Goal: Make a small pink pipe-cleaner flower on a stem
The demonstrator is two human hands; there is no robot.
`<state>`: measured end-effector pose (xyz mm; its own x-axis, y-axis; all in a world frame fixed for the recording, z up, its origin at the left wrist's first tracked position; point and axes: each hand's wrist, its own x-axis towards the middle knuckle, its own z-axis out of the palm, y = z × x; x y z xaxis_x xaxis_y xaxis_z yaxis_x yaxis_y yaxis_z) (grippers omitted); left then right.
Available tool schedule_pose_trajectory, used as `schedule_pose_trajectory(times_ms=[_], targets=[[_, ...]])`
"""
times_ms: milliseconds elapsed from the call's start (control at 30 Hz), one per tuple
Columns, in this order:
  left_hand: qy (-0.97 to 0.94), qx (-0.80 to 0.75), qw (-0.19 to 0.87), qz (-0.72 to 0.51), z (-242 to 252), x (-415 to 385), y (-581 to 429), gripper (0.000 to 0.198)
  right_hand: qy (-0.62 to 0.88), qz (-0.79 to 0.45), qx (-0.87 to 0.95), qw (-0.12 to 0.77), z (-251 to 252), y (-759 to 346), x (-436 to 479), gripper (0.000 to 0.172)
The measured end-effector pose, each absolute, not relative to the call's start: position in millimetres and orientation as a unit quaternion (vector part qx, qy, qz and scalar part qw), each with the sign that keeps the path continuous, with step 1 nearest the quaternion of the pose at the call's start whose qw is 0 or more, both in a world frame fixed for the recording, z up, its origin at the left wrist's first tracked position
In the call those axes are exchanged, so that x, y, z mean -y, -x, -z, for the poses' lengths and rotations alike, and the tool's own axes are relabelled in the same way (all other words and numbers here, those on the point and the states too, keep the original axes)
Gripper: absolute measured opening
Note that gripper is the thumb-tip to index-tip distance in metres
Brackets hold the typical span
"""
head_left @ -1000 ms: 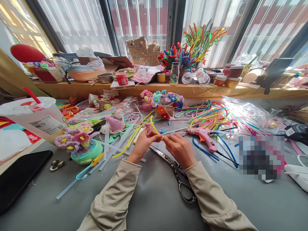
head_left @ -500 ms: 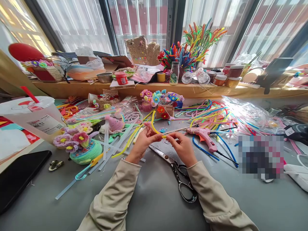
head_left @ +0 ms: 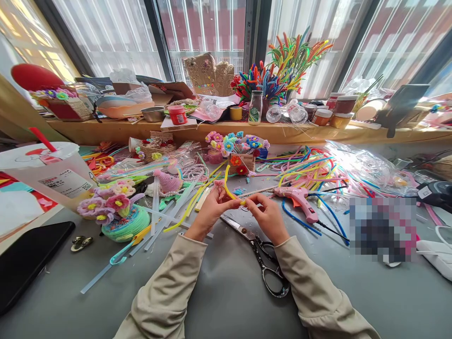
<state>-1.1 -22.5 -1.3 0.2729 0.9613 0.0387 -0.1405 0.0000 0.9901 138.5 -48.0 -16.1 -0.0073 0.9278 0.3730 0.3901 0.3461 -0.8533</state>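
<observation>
Between my two hands a yellow pipe cleaner curves upward, its lower end pinched at the fingertips. My left hand is closed, thumb pressed on that end; a small pink flower shows at its fingers. My right hand pinches the same end from the other side. Below and between the forearms lie black-handled scissors, blades pointing away to the left. Just beyond my right hand rests a pink hot glue gun. More yellow pipe cleaners lie left of my left hand.
A green pot of fuzzy flowers, a drink cup and a black phone stand or lie at left. Piled pipe cleaners spread at back right. A small flower basket sits ahead, below a cluttered wooden ledge.
The yellow pipe cleaner's upper end has shifted slightly right and leans a little differently. Both hands keep their pinch in nearly the same place.
</observation>
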Motion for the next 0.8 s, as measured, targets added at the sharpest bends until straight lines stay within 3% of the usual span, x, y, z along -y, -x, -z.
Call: schedule_pose_trajectory(times_ms=[333,467,567,800], targets=[[-0.474,-0.399,0.572,-0.538,2.6,19.0,6.0,0.027,0.556,-0.204,0.666,0.454,11.4,-146.2,51.6,0.026],[-0.442,-0.393,0.568,-0.572,2.0,17.1,10.0,0.026,0.588,-0.176,0.727,0.307,4.8,-165.3,87.6,0.028],[-0.438,-0.387,0.570,-0.578,2.3,16.7,10.4,0.026,0.589,-0.188,0.760,0.199,7.1,-183.7,122.8,0.017],[-0.433,-0.387,0.584,-0.568,2.7,16.0,10.7,0.023,0.574,-0.135,0.797,0.132,14.8,-193.3,153.0,0.016]])
